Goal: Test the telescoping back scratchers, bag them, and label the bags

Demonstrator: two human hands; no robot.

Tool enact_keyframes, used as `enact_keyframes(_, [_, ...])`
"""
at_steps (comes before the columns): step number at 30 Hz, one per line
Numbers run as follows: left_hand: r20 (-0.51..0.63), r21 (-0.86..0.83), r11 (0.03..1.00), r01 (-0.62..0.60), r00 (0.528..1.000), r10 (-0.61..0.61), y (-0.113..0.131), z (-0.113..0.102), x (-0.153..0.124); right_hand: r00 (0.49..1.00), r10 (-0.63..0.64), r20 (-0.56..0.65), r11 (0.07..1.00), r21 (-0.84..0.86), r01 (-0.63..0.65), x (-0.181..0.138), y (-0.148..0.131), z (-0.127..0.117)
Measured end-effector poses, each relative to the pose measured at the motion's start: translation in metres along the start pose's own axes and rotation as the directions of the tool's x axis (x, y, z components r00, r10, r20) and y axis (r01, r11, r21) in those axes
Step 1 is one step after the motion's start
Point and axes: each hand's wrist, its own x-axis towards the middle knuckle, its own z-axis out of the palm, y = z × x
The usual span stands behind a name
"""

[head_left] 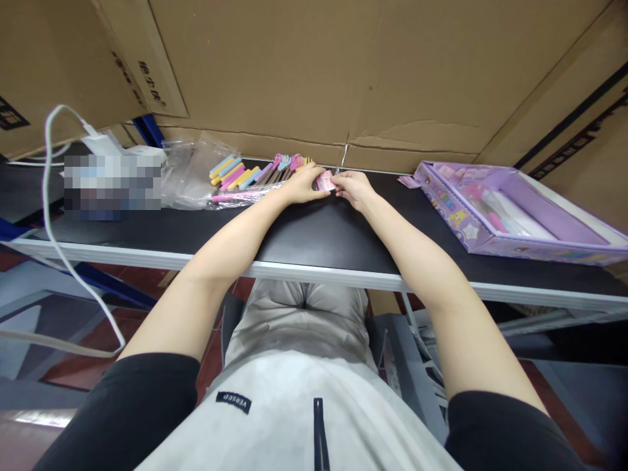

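A small pink printed card (pixel 324 180) is held up between my two hands over the black tabletop. My left hand (pixel 305 184) grips its left side, with the thumb along the lower edge. At the card's right edge, my right hand (pixel 354 188) has its fingertips pinched together; whether they hold the card itself or something small on it is too fine to tell. Just beyond my left hand lie pens with curly pink, blue and yellow tops (pixel 289 161), partly hidden by the hand. Left of them is a group of pastel sticks (pixel 234 173) on clear plastic.
A purple open box (pixel 478 226) with wrapped items stands at the right, another pink card (pixel 408 182) beside it. Clear plastic bags (pixel 189 173) lie on the left, near a white cable (pixel 48 176) that loops over the table edge. Cardboard (pixel 294 72) walls the back.
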Motion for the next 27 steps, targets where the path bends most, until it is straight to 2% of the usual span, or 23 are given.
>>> enact_keyframes(6, [0.012,-0.016,1.000,0.026,1.000,-0.026,0.009,-0.004,-0.002,0.975,-0.219,-0.043,0.953,-0.226,0.204,0.011,0.013,0.001])
enact_keyframes(10, [0.025,-0.020,0.998,0.062,0.998,-0.061,0.018,-0.009,-0.003,0.957,-0.289,-0.033,0.927,-0.259,0.271,0.015,0.017,-0.001])
enact_keyframes(15, [0.027,-0.020,0.997,0.072,0.997,-0.072,0.018,-0.010,-0.003,0.953,-0.302,-0.034,0.929,-0.232,0.286,0.012,0.013,0.000])
enact_keyframes(21, [0.011,-0.004,0.999,0.049,0.999,-0.049,0.009,-0.005,-0.001,0.952,-0.285,-0.115,0.950,-0.163,0.265,0.008,0.008,0.000])
enact_keyframes(27, [-0.009,0.006,0.999,0.034,0.999,-0.034,0.010,-0.005,0.000,0.982,-0.187,-0.023,0.979,-0.088,0.185,0.005,0.007,0.001])
